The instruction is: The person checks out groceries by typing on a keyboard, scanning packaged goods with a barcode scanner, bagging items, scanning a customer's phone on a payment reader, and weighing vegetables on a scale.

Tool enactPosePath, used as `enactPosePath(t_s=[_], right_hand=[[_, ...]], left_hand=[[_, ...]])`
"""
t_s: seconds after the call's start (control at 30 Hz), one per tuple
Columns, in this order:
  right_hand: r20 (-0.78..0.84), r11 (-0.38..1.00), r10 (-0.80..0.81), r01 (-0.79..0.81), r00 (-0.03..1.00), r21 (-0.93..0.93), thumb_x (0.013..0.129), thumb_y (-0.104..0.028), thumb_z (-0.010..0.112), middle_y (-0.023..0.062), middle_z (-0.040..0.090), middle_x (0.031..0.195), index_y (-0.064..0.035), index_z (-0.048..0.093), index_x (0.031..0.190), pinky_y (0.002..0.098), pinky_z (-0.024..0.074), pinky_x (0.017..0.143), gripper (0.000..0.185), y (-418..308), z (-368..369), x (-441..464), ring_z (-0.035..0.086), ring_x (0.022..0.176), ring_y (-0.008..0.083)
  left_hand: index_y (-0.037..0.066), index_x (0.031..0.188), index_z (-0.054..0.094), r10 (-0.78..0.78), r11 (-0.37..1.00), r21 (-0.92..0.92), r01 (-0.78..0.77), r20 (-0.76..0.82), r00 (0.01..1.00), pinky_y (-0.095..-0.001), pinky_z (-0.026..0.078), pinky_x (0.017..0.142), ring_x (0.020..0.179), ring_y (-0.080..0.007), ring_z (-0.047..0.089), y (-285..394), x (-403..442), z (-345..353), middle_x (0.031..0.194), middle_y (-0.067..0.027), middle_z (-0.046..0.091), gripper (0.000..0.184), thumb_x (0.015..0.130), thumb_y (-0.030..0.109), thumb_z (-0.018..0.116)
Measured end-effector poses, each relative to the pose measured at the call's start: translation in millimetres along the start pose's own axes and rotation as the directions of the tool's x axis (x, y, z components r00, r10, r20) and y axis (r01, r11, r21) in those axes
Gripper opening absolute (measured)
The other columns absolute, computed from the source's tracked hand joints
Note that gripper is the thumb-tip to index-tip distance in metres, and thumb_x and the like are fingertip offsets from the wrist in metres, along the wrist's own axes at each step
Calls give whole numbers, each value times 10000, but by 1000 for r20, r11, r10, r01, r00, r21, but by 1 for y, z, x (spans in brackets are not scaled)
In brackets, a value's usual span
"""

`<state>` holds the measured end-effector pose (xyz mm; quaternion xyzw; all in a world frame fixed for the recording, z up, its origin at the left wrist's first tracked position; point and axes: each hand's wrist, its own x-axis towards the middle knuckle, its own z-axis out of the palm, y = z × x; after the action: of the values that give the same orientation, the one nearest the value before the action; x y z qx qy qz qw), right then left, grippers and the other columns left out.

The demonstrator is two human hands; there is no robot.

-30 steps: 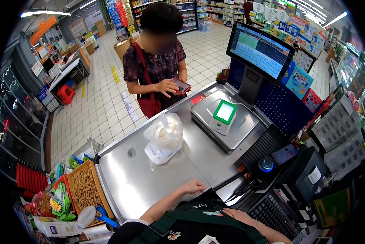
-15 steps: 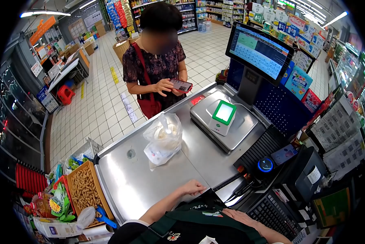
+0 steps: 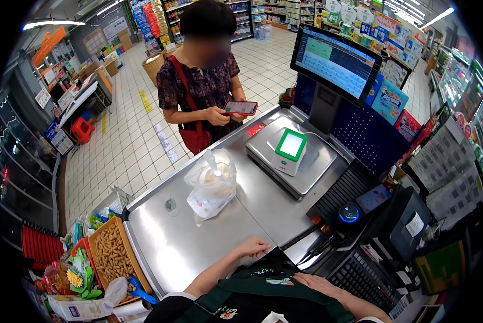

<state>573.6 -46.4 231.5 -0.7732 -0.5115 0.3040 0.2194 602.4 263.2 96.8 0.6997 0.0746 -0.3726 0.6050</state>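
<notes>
My left hand (image 3: 254, 247) rests at the near edge of the steel counter (image 3: 209, 245), fingers curled in with nothing visible in them. Against the front of my dark apron (image 3: 257, 285) lies my right hand (image 3: 315, 284), flat, partly cut off by my body. Farther up the counter, apart from both hands, sits a knotted clear plastic bag (image 3: 213, 185) with pale contents I cannot make out. A white payment box with a green-framed screen (image 3: 291, 148) stands on the flat scale (image 3: 319, 172) to the right.
Across the counter a person (image 3: 201, 81) holds a phone (image 3: 240, 107) in a red case. A till monitor (image 3: 335, 62), a round blue-lit device (image 3: 349, 213) and a keyboard (image 3: 362, 280) are on the right. At the left stands a box of peanuts (image 3: 112, 250) with a blue scoop (image 3: 139, 289).
The person across the counter has lowered the tapping hand and now holds the phone with both hands, turned flatter. My view has shifted slightly; my hands and the bag stay in place.
</notes>
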Motion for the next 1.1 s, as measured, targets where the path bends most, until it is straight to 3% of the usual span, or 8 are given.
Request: enactPosePath(t_s=[0.27, 0.5, 0.6, 0.8, 0.9, 0.97, 1.03, 1.1], right_hand=[[-29, 1000, -20, 20, 999, 8, 932, -214, 394, 218, 404, 1344, 5, 323, 1331, 414, 409, 950, 461, 3, 3, -2, 452, 1210, 339], [-23, 1000, 0, 0, 1000, 16, 935, -220, 389, 216, 402, 1350, 3, 331, 1330, 415, 404, 955, 457, 6, 8, -1, 451, 1214, 333], [-13, 1000, 11, -10, 1000, 22, 936, -227, 390, 216, 401, 1351, 4, 333, 1328, 416, 397, 964, 459, 2, 4, -1, 448, 1217, 334], [1, 999, 22, -22, 1000, 37, 942, -241, 381, 215, 395, 1364, 4, 324, 1341, 418, 377, 991, 472, -1, -1, -2, 429, 1241, 333], [-10, 999, 22, -21, 1000, 35, 946, -246, 374, 216, 396, 1366, 4, 329, 1344, 418, 370, 1001, 472, 2, 3, -2, 422, 1252, 330], [-29, 998, 15, -14, 999, 62, 945, -254, 378, 214, 400, 1366, 7, 343, 1336, 417, 372, 1002, 471, 2, 2, -2, 423, 1251, 332], [-15, 998, 36, -35, 999, 54, 943, -257, 381, 210, 402, 1364, 9, 348, 1332, 418, 376, 998, 472, 5, 7, 0, 427, 1246, 333], [3, 998, 55, -55, 998, 43, 942, -261, 385, 207, 405, 1361, 11, 354, 1328, 418, 379, 994, 473, 6, 9, 0, 432, 1240, 334]], left_hand=[[50, 733, 651, -8, 1000, 15, 8, 4, 1000, -241, 389, 375, 389, -85, 479, -4, 3, -2, 483, 0, 509, 422, 899, 429, 571], [38, 760, 651, -25, 1000, -3, 25, 17, 1000, -235, 390, 377, 392, -85, 479, -2, 2, -2, 489, -2, 511, 410, 909, 410, 565], [39, 732, 627, -27, 999, -27, 28, 2, 1000, -220, 345, 367, 389, -65, 440, 1, -1, 0, 481, 11, 487, 412, 922, 399, 565], [14, 805, 659, -22, 999, -46, 23, 16, 1000, -239, 392, 383, 400, -85, 483, -6, 5, -2, 502, -6, 514, 387, 914, 373, 566], [23, 925, 646, -42, 998, -36, 43, 16, 999, -239, 402, 395, 430, -88, 502, -4, 9, -1, 526, -7, 524, 331, 907, 347, 581], [59, 1211, 533, 168, 985, -6, -170, -121, 978, -227, 395, 422, 458, -82, 490, 18, 10, 1, 557, -5, 534, 416, 906, 334, 599], [162, 1461, 234, 285, 958, 21, -285, -147, 947, -245, 428, 451, 491, -93, 519, 54, 8, -4, 585, -15, 554, 697, 893, 289, 617], [230, 1497, 31, 437, 896, 153, -418, -132, 890, -258, 447, 458, 503, -105, 541, 104, 2, -13, 596, -33, 576, 856, 882, 247, 626]])
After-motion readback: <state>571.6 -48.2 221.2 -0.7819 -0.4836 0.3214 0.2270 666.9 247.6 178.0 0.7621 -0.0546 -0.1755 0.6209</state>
